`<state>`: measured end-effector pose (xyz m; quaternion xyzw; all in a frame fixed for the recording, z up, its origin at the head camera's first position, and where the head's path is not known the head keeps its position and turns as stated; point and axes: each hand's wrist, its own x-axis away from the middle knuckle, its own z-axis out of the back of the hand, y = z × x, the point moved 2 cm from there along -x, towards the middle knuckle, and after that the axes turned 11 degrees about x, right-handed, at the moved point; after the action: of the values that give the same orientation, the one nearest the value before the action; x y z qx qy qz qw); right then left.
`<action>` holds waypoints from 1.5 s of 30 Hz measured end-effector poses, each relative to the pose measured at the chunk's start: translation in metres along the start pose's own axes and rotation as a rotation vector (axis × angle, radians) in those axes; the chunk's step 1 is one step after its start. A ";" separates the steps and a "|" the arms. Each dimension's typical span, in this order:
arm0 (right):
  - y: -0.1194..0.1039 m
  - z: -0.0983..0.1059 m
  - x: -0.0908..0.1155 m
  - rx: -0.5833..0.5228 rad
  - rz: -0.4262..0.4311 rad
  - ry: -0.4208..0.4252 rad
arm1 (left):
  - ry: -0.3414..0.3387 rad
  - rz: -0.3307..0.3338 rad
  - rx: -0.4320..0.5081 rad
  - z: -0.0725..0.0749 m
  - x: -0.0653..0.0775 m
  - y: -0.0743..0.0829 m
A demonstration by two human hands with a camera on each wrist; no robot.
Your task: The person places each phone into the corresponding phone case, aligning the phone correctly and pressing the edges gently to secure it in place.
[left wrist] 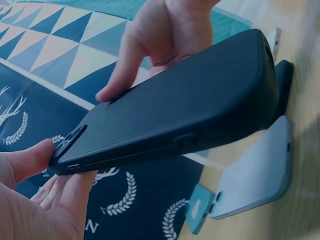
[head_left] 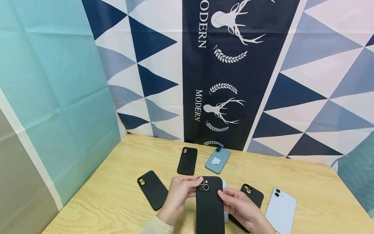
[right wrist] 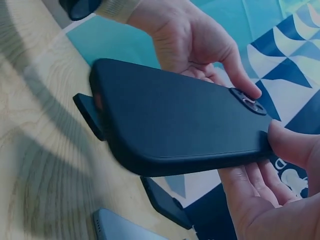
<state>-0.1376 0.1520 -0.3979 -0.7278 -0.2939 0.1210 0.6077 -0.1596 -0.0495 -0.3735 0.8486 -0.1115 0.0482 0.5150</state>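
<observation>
Both hands hold up a phone in a black case (head_left: pixel 210 208), its back turned toward the head camera and its camera lenses showing at the top. My left hand (head_left: pixel 179 191) pinches the top left corner, thumb beside the lenses; the left wrist view shows that hand's fingers (left wrist: pixel 65 197) underneath. My right hand (head_left: pixel 241 206) grips the right long edge, with its thumb on the back face and fingers (right wrist: pixel 250 182) below. Behind the held phone, a pale phone (head_left: pixel 224 184) on the table is mostly hidden.
On the wooden table (head_left: pixel 117 191) lie a black case (head_left: pixel 153 191) at left, another black case (head_left: pixel 187 162) and a blue phone (head_left: pixel 222 159) with a white sticker at the back. At right are a black case (head_left: pixel 257 196) and a white phone (head_left: pixel 281 211). Patterned cloth (head_left: pixel 157 81) hangs behind.
</observation>
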 end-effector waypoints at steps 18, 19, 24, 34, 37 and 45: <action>-0.002 -0.009 -0.001 0.075 -0.025 0.055 | 0.010 -0.031 -0.044 0.004 -0.007 0.009; -0.002 -0.009 -0.002 0.076 -0.029 0.066 | 0.002 -0.029 -0.056 0.004 -0.007 0.008; -0.005 -0.004 -0.002 0.049 0.000 0.082 | -0.066 0.002 -0.134 0.003 -0.008 0.005; -0.014 0.005 0.002 0.033 0.008 0.163 | -0.169 0.065 -0.180 0.004 0.002 -0.014; -0.015 0.006 0.003 0.031 -0.011 0.192 | -0.178 0.078 -0.188 0.004 0.005 -0.020; -0.010 0.003 0.003 0.028 -0.048 0.249 | -0.168 0.080 -0.193 0.005 0.008 -0.028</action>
<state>-0.1400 0.1568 -0.3890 -0.7215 -0.2317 0.0191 0.6522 -0.1454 -0.0428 -0.3983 0.7911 -0.1921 -0.0136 0.5807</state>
